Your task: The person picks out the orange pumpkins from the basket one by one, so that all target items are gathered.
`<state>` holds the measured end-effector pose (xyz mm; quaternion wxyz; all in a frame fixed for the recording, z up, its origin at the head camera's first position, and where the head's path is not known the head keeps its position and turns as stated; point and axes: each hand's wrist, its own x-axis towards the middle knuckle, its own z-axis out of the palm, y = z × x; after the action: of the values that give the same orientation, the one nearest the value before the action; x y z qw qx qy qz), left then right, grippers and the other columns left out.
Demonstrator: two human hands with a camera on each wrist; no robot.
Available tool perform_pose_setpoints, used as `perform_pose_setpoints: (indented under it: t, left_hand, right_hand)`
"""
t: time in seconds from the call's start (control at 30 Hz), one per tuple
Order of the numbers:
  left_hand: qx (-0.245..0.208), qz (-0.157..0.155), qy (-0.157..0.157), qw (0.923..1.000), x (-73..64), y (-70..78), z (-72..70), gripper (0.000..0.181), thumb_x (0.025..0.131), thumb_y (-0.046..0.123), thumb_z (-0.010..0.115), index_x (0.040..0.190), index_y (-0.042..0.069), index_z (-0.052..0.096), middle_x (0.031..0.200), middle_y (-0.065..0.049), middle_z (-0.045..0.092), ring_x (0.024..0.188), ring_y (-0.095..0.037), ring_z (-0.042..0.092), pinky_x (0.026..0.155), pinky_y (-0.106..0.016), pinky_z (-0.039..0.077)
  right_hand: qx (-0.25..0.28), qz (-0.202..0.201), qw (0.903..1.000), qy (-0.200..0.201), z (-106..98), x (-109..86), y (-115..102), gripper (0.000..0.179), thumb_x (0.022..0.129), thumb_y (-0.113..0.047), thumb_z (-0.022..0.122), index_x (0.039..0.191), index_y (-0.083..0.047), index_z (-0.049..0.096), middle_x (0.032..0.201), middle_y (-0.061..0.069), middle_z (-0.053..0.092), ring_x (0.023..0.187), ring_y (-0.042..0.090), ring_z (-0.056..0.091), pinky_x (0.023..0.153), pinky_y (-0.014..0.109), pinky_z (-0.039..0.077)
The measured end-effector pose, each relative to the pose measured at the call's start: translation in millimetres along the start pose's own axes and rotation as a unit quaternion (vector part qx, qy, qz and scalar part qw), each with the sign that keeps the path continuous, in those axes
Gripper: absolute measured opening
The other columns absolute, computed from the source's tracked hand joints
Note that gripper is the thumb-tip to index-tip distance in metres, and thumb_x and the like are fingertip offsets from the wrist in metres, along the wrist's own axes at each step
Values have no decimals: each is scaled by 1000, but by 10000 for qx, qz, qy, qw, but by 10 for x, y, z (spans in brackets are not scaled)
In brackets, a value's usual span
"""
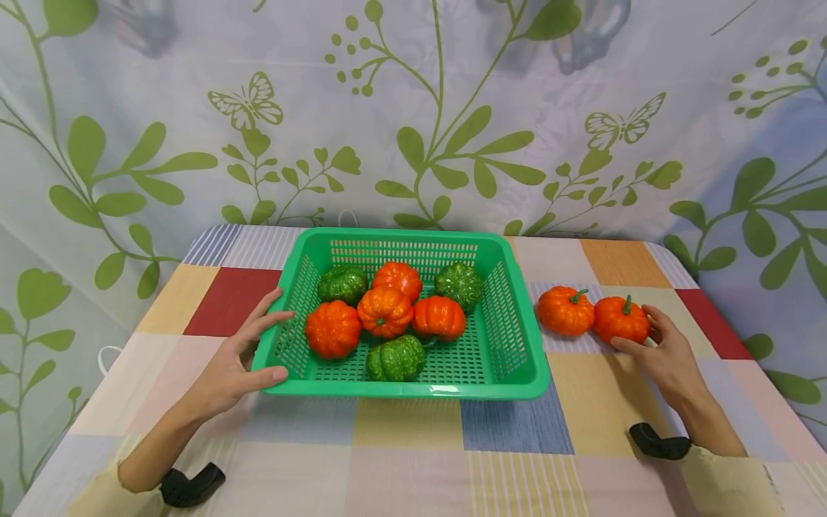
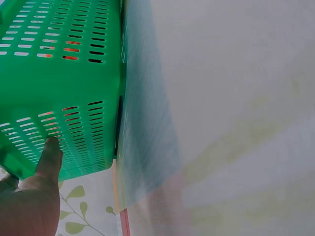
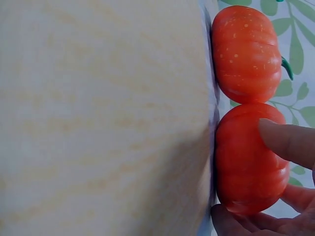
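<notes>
A green plastic basket (image 1: 400, 390) stands on the table with several orange-red toy pumpkins (image 1: 332, 329) and three green ones (image 1: 395, 358) inside. My left hand (image 1: 222, 373) holds its left end, thumb and fingers spread over the rim. In the left wrist view one finger (image 2: 49, 155) lies against the slotted outer wall. To the right of the basket, my right hand (image 1: 672, 355) grips an orange pumpkin (image 1: 622, 321) with a green stem, thumb on its near side and fingers round the right. A second orange pumpkin (image 3: 247, 54) sits beside it, touching it.
A patchwork-patterned cloth (image 1: 407, 474) covers the table. Behind it hangs a pale curtain (image 1: 291, 143) printed with green leaves and butterflies. Black straps or mounts (image 1: 192, 485) sit at both wrists, by the light sleeves.
</notes>
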<state>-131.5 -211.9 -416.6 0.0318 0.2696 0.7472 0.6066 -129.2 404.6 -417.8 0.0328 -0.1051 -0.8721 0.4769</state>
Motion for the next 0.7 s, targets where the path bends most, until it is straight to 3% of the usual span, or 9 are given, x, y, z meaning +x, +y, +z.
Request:
perform_pose_setpoints:
  t: [0.27, 0.53, 0.63, 0.7]
  left_hand:
    - [-8, -13, 21, 10000, -12, -7, 1, 63, 84, -11, 62, 142, -9, 40, 165, -4, 6, 136, -15, 27, 90, -21, 49]
    - [94, 84, 47, 9999, -10, -17, -10, 62, 83, -12, 62, 141, -9, 40, 164, -6, 7, 139, -15, 23, 92, -20, 48]
    - [78, 95, 36, 9999, -2, -13, -11, 62, 83, -12, 62, 141, -10, 40, 164, -6, 7, 139, -15, 23, 92, -20, 47]
    - [77, 94, 27, 9999, 7, -9, -9, 62, 83, -12, 62, 141, -10, 41, 164, -6, 7, 139, -15, 23, 92, -19, 47]
  right_hand:
    - [66, 50, 10000, -22, -8, 0, -27, 91, 96, -25, 66, 156, 0, 3, 157, 34, 5, 140, 55, 11, 111, 64, 12]
    - [-344, -108, 9976, 585, -19, -114, -193, 80, 95, -29, 66, 154, 3, 21, 158, 29, 15, 142, 49, 13, 112, 60, 16]
    - [-467, -279, 9944, 902, -9, -215, -296, 72, 94, -27, 67, 150, 3, 33, 156, 19, 28, 144, 38, 20, 115, 50, 21]
    - [-440, -515, 9921, 1054, 1, -294, -367, 65, 93, -23, 70, 145, 2, 42, 149, 11, 39, 142, 26, 27, 114, 33, 26]
